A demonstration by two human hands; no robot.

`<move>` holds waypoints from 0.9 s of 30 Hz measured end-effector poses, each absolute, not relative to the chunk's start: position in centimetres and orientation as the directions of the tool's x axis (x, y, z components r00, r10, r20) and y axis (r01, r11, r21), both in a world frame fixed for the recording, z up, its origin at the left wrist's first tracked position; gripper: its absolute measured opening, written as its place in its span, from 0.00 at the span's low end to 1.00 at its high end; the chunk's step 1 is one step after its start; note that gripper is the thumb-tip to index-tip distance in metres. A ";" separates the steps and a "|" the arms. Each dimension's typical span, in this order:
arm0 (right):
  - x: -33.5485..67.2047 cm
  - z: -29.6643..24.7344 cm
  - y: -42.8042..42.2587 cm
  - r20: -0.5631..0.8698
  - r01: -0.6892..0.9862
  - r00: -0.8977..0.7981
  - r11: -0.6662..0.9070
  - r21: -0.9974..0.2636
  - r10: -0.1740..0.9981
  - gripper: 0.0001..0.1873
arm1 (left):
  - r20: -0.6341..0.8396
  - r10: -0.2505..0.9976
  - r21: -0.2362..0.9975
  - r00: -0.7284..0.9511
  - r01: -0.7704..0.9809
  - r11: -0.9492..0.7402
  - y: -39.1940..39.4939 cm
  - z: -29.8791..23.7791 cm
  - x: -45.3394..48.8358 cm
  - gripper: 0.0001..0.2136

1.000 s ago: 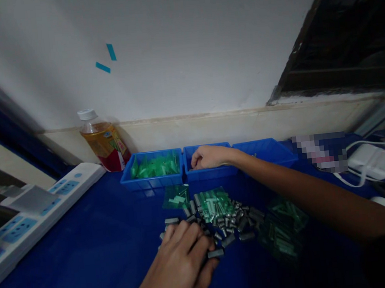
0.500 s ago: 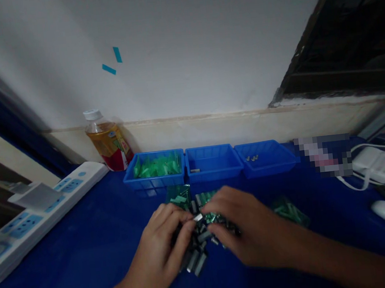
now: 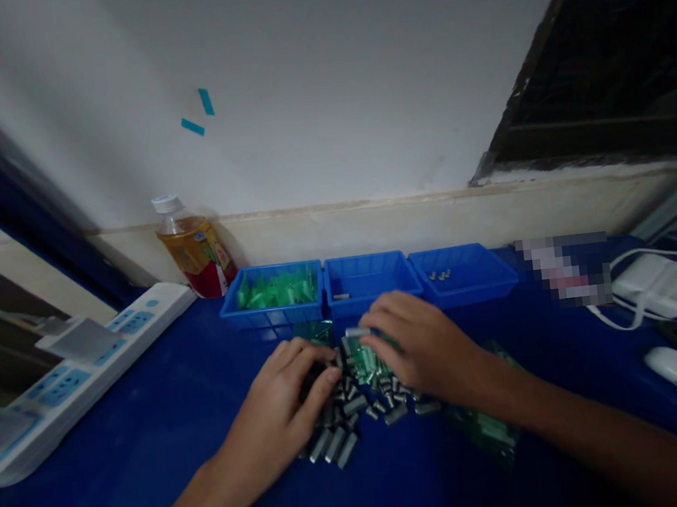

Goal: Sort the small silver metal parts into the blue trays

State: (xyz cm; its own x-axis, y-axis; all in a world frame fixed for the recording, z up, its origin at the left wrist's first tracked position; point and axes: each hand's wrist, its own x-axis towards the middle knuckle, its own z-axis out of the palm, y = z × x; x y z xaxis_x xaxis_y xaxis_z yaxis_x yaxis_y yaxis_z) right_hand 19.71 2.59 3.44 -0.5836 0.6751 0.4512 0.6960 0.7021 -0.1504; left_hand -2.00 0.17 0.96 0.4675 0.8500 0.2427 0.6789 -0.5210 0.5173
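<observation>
We're mid-pick, by our read: one pin at a time out of the pile, hands working side by side.

Right hand (image 3: pixel 424 345): thumb and forefinger pinch a single metal pin (image 3: pixel 356 332), held level just above the far side of the pile (image 3: pixel 355 409). The other fingers are curled.

Left hand (image 3: pixel 282 409): fingers straight and close together, lying flat on the left side of the pile, tips touching the pins. It grips nothing that we can see.

The pile sits mid-tabletop (image 3: pixel 152 434), between the two hands, with green bags (image 3: pixel 367 359) lying partly under it and under the right wrist.

Three blue bins run along the back edge. The left bin (image 3: pixel 269 319) holds green parts, the middle bin (image 3: pixel 377 274) one loose pin, the right bin (image 3: pixel 475 287) a few small bits. The pinched pin is just in front of the middle bin, not over it.

Next move, as we judge it, calls for a short forward carry clear of the bin's front wall, with the pinch kept tight.

Bottle (image 3: pixel 193 249) stands at the back left, power strip (image 3: pixel 78 365) along the left edge.
</observation>
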 end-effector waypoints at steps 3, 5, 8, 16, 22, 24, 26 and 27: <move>19.9 4.3 7.6 0.377 0.829 -0.428 0.523 -0.198 0.821 0.11 | 0.264 0.894 0.326 0.361 0.839 -0.435 1.4 0.1 -3.7 0.19; 19.7 4.2 11.0 0.177 0.891 -0.385 0.415 -0.185 0.906 0.10 | 0.259 0.911 0.257 0.320 0.887 -0.385 2.0 -0.5 -4.5 0.24; 18.7 3.4 14.3 -0.058 0.926 -0.354 0.341 -0.165 0.933 0.09 | 0.223 0.924 0.264 0.309 0.894 -0.363 2.4 -0.8 -5.0 0.22; 17.1 3.8 14.2 0.071 0.846 -0.405 0.403 -0.348 0.912 0.14 | 0.239 0.942 0.557 0.238 0.761 -0.333 2.1 -0.6 -4.6 0.12; 17.6 3.6 3.1 0.484 0.627 -0.306 0.556 -0.546 0.820 0.08 | 0.328 0.938 0.814 0.108 0.471 -0.339 1.1 0.1 -3.8 0.08; 17.8 2.8 -1.7 0.416 0.544 -0.337 0.535 -0.646 0.845 0.06 | 0.433 0.896 0.795 0.102 0.426 -0.432 0.0 0.4 -3.2 0.09; 18.1 2.2 -5.1 0.355 0.470 -0.325 0.475 -0.744 0.877 0.07 | 0.541 0.815 0.702 0.210 0.422 -0.574 -1.2 0.7 -2.7 0.10; 18.2 2.0 -6.2 0.326 0.445 -0.302 0.435 -0.783 0.896 0.07 | 0.576 0.762 0.642 0.295 0.414 -0.646 -1.7 0.8 -2.5 0.11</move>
State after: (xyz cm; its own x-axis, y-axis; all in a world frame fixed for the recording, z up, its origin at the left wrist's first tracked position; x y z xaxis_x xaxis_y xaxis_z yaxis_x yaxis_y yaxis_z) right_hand 18.25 -6.16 2.02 -0.3022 0.8959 0.3256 0.4450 0.4346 -0.7830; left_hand -2.51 -1.73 0.78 0.2952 0.7622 0.5762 0.4138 -0.6455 0.6419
